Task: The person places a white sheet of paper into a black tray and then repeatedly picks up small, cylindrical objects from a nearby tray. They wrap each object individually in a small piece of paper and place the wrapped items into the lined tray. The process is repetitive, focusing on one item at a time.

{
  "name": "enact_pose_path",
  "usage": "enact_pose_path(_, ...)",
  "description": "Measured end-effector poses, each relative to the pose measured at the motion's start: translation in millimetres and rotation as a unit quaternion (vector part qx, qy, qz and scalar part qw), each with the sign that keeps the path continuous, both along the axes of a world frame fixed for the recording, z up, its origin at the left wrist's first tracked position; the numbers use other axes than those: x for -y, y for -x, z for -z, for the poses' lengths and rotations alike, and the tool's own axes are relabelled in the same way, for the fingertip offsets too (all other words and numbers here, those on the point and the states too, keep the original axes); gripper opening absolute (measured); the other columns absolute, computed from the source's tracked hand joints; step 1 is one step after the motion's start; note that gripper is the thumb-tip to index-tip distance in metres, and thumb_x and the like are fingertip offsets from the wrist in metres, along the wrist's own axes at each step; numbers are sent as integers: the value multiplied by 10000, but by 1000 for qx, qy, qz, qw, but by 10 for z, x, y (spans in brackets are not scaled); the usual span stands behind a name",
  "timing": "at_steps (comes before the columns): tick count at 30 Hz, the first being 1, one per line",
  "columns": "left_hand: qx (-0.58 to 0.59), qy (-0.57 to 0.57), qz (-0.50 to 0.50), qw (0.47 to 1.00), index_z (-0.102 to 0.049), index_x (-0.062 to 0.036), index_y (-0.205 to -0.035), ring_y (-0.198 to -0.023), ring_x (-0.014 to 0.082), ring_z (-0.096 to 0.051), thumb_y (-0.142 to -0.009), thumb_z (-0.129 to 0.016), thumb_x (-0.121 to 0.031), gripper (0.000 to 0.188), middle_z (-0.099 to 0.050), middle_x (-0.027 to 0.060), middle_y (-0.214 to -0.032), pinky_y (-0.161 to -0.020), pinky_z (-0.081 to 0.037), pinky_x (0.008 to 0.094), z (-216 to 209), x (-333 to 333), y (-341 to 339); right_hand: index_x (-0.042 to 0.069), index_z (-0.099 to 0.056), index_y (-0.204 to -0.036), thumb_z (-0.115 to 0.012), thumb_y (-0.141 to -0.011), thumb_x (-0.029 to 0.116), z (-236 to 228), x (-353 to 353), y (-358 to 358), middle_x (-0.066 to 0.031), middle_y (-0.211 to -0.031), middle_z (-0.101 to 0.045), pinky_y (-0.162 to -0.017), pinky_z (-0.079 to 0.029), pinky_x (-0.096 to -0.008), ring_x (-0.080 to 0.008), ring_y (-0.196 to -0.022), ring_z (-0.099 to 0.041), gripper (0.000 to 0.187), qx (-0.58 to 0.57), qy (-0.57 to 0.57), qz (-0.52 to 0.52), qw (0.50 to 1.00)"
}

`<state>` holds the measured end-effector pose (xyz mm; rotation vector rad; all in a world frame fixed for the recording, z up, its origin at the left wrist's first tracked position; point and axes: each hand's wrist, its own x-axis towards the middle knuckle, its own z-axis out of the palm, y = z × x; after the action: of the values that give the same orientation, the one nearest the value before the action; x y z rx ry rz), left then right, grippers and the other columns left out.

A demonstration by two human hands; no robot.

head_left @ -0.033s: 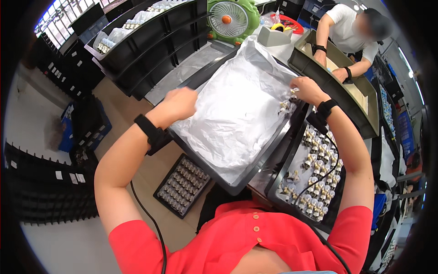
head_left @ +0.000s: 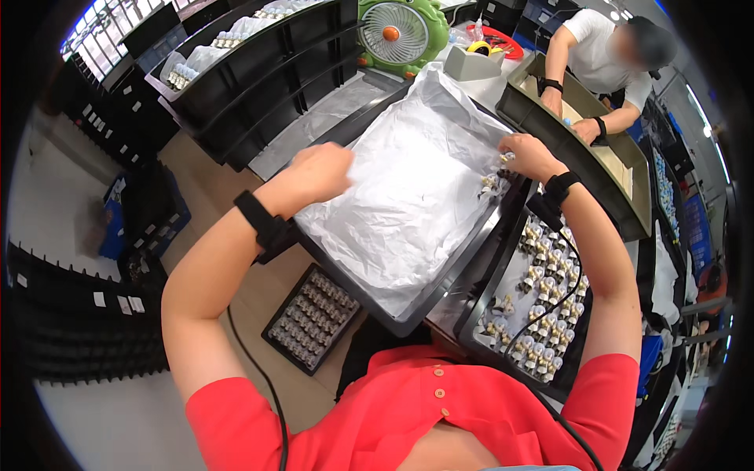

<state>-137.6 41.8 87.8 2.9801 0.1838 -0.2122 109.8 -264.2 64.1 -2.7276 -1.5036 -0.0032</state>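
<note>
A black tray lined with crumpled white paper lies before me. My left hand is over its left side with fingers curled closed; the fingertips are slightly blurred and whatever they hold is hidden. At the right rim, my right hand pinches a small bulb-like part with a brass-coloured base, partly covered by the fingers. Several similar parts lie on the paper just below it. Under my right forearm, another black tray holds rows of bulb-like parts.
A filled dark tray rests on the floor at lower left. Tall black crates stand at far left, beside a green fan. At far right, a co-worker's hands reach into a grey-green bin. Cables hang along both my arms.
My left hand has moved a little to the right and slightly up, further over the white paper. My right hand stays nearly in place at the tray's right rim.
</note>
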Motion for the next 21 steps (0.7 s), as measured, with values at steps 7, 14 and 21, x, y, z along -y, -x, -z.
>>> enact_pose_path(7,-191,80,211,955,-564,-42,-1068,-969,356,-570,-722,-724,-395,519,-577,183,-1028,-827,-457,415,-43,527,240,87,-651,-984,-712,-584,206,189,-134,-143,-150,-943,-653,-798,-495,-395,-318,-937,-608,422,-8,113,39,993)
enact_pose_path(14,-130,40,-26,990,-506,12,-1148,-1005,403,-550,-695,-740,-422,670,-498,263,-1141,-864,-453,423,293,-53,400,49,-635,-862,-653,-599,135,195,-157,-123,-164,-965,-553,-790,-483,-375,-343,-906,-579,278,-69,73,47,994)
enact_pose_path(21,-192,74,-47,977,-484,16,-1183,-1036,359,-570,-687,-754,-380,690,-570,268,-1103,-873,-451,394,350,-211,341,36,-589,-882,-633,-618,132,218,-130,-218,-169,-991,-540,-790,-476,-386,-349,-914,-569,284,-78,38,57,995)
